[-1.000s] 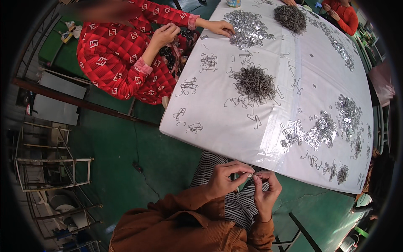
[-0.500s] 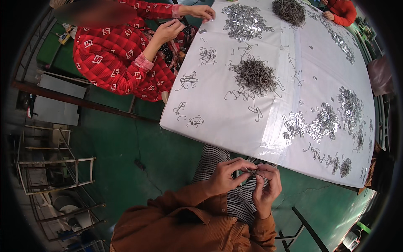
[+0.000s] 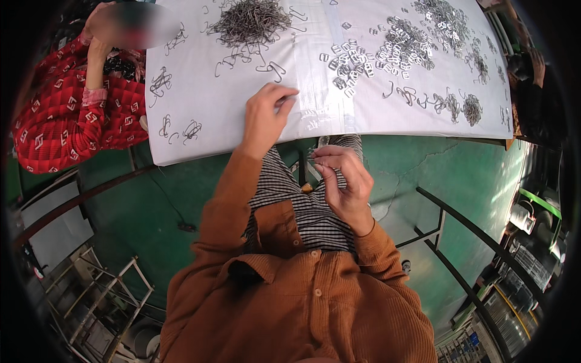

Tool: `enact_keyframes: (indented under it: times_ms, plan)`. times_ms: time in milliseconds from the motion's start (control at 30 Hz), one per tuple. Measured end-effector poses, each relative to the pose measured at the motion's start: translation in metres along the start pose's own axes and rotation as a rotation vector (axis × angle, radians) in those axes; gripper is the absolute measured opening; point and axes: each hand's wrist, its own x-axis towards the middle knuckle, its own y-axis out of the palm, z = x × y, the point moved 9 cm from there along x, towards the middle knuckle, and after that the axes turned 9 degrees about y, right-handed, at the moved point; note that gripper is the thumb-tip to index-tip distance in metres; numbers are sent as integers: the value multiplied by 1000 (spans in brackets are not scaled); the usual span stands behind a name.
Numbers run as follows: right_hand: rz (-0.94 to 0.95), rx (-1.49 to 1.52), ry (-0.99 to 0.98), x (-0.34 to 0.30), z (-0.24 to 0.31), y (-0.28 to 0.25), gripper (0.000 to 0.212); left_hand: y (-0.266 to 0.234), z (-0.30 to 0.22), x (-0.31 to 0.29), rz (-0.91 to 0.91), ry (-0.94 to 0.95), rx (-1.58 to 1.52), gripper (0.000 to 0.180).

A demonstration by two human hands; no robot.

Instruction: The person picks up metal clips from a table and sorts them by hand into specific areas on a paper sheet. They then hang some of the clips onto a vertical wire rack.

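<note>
My left hand (image 3: 264, 118) hangs over the near part of the white-covered table (image 3: 224, 112), its index finger stretched out and its thumb apart. Nothing shows between these fingers. Just beyond them a few loose bent wire hooks (image 3: 277, 71) lie below a dense heap of grey wire hooks (image 3: 251, 23). Over my lap, below the table edge, my right hand (image 3: 348, 178) is closed in a pinch. A small shiny metal piece sticks out at its fingertips; its kind is too small to tell. Flat slotted metal buckles (image 3: 350, 65) are scattered to the right of my left hand.
More buckles (image 3: 405, 45) are heaped farther right, with small hook clusters (image 3: 472, 109) near the right edge. Clear tape (image 3: 324, 115) runs across the cover. A person in a red patterned jacket (image 3: 66, 121) sits at the left. Dark metal bars (image 3: 472, 227) stand at lower right.
My hands were together over my lap. The left has parted and reached forward over the table; the right stays pinched. The view has shifted, and the red-jacketed person's hand is now raised.
</note>
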Motion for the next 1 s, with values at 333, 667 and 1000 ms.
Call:
enact_keyframes:
  times_ms: [333,667,1000]
  plan:
    - [-28,-39,-5,-7,0,-6,15,85,-20,47,126,192,162,25]
    - [-41,-25,-4,-10,-11,-12,15,50,-34,35,-46,272,350,21]
    - [-17,-43,4,-10,-7,-6,14,102,-33,40,130,171,172,13]
